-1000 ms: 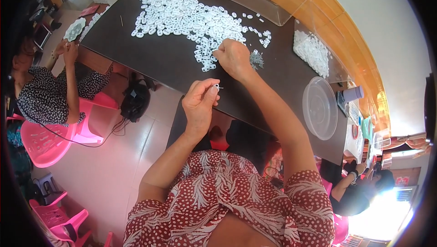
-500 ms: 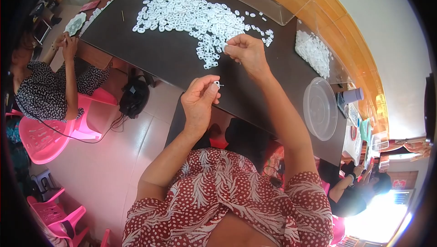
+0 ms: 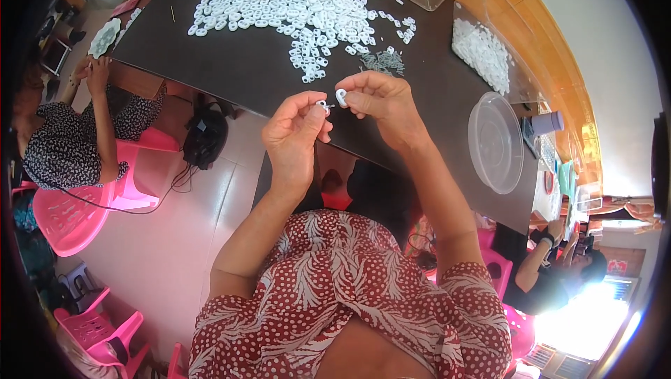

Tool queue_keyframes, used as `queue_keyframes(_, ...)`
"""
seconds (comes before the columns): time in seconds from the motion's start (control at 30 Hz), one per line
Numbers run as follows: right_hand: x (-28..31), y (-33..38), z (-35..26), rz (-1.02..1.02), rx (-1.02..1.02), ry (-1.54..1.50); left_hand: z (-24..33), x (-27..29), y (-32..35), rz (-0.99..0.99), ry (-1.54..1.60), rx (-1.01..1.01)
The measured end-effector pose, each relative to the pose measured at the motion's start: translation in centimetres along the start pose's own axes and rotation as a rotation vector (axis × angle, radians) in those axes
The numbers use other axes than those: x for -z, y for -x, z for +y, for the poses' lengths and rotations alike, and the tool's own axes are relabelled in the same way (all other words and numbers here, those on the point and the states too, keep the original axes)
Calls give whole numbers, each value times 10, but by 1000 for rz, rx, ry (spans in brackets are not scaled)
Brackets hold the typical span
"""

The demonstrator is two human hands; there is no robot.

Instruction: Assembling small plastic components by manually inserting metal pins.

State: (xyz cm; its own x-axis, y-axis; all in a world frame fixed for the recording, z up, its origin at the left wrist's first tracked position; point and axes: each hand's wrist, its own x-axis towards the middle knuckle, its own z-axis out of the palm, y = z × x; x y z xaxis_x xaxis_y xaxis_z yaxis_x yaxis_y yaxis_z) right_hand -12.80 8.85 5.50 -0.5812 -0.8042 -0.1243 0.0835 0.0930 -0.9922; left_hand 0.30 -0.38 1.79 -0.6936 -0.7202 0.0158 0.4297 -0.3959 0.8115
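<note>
White plastic ring (image 3: pixel 341 96) sits pinched between the right hand (image 3: pixel 377 103) thumb and fingers, over the near edge of the dark table (image 3: pixel 237 71). Just left, the left hand (image 3: pixel 297 131) pinches a small pale piece (image 3: pixel 323 106), possibly metal. Far beyond lies 1 loose ring pile (image 3: pixel 279 1).

Left hand (image 3: pixel 297 131): being held raised before the chest, fingers curled, thumb and forefinger being pinched together at the tip. Right hand (image 3: pixel 381 103): being held level with the left, just beside it, fingertips nearly touching, thumb and forefinger being pressed in a pinch. Both forearms: being extended upward from the lower edge, bare, elbows bent, wrists converging.
</note>
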Motion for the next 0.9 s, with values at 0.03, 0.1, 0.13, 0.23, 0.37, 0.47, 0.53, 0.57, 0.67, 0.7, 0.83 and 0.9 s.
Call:
queue_keyframes(0.03, -1, 2, 1, 3, -2, -3, 0, 0, 1, -5, 1, -4)
queue_keyframes(0.1, -3, 7, 2, 27, 39, -12, -3, 0, 3, 0, -6, -9)
queue_keyframes(0.13, -4, 8, 3, 29, 38, -14, -4, 0, 4, 7, -10, -18)
queue_keyframes(0.23, -7, 13, 5, 59, 80, -7, -2, -3, 7, 8, -32, -12)
queue_keyframes(0.37, -14, 20, 6, 118, 106, -12, -4, -4, 10, 18, -9, 2)
queue_keyframes(0.47, -19, 24, 8, 145, 147, -14, -4, -4, 11, 26, 6, 12)
queue_keyframes(0.53, -20, 24, 9, 156, 177, -6, -4, -4, 12, 37, -9, 38)
queue_keyframes(0.57, -20, 24, 10, 158, 187, -3, -4, -4, 13, 38, -9, 38)
queue_keyframes(0.67, -21, 25, 10, 162, 195, 9, -4, -4, 13, 30, -5, 32)
queue_keyframes(0.7, -22, 26, 10, 164, 193, 18, -3, -4, 14, 31, -9, 30)
queue_keyframes(0.83, -22, 25, 15, 151, 214, 29, -5, -3, 14, 44, -12, 35)
queue_keyframes(0.9, -23, 26, 16, 136, 220, 21, -5, -4, 15, 50, -25, 39)
